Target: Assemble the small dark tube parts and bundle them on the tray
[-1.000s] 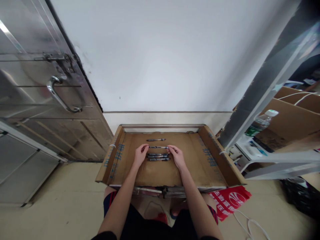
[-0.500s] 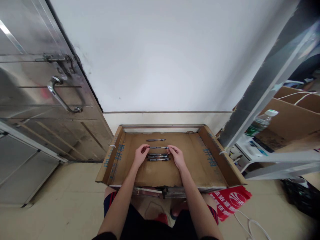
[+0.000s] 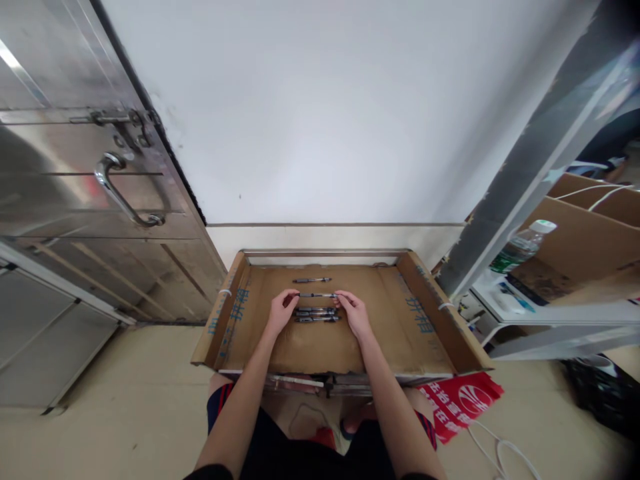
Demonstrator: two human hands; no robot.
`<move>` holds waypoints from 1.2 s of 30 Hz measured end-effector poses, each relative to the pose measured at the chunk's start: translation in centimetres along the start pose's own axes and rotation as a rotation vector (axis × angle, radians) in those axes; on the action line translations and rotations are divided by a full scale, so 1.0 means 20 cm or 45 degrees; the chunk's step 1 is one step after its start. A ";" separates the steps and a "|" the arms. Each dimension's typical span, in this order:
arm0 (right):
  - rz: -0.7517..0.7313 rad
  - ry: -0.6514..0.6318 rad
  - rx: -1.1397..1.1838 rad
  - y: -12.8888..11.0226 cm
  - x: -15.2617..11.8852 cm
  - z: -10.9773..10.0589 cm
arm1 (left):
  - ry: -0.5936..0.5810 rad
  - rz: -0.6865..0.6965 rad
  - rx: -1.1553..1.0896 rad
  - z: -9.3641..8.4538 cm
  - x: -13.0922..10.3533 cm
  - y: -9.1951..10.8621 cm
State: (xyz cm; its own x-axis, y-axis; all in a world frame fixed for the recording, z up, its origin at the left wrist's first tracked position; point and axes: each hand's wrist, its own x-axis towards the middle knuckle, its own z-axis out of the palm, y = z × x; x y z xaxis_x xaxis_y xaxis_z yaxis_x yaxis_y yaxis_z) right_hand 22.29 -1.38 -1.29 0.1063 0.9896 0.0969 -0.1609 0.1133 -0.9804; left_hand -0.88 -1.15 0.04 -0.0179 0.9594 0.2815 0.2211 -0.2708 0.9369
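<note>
Between my two hands a clear-barrelled pen (image 3: 318, 295) lies crosswise, pinched at both ends. The fingers of my left hand (image 3: 284, 308) close on its left end, and those of my right hand (image 3: 351, 309) close on its right end. Just below it, several similar pens (image 3: 316, 312) lie side by side in a small group, with dark grips and clear barrels. One more pen (image 3: 312, 280) rests alone farther back, roughly parallel to the held one. All of them are over the cardboard surface (image 3: 390, 333).
Raised cardboard walls (image 3: 425, 300) border the work surface at left and right. Behind it stands a white wall (image 3: 320, 133). A metal door (image 3: 75, 187) is at left. On the right, a plastic bottle (image 3: 523, 247) and cardboard box (image 3: 595, 233) stand on a white shelf.
</note>
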 end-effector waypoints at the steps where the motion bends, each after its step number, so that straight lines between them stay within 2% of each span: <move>1: 0.002 -0.001 0.001 0.00 0.00 0.00 | 0.003 -0.012 -0.020 0.00 0.00 0.00; 5: -0.002 -0.009 0.008 0.00 0.00 0.00 | 0.039 -0.032 0.024 0.01 0.00 0.00; 9: 0.002 -0.014 0.001 0.01 0.00 0.00 | 0.006 0.018 0.121 0.00 0.00 0.01; 16: 0.002 -0.005 0.014 0.01 0.00 0.00 | -0.025 -0.015 0.027 0.00 -0.01 0.02; 22: 0.007 -0.023 -0.002 0.01 0.00 -0.01 | -0.025 0.014 0.107 0.00 -0.01 0.01; 29: 0.020 -0.017 0.017 -0.01 0.00 0.00 | -0.039 0.015 -0.013 0.00 0.00 0.00; 36: 0.009 -0.037 0.010 0.00 0.00 0.00 | -0.037 0.015 0.120 0.00 -0.01 0.00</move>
State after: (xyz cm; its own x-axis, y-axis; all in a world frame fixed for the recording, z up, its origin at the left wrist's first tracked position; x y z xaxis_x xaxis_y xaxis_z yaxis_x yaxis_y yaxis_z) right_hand 22.35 -1.45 -1.28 0.0765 0.9925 0.0954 -0.1689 0.1072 -0.9798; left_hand -0.86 -1.27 0.02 0.0131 0.9584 0.2852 0.3120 -0.2749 0.9094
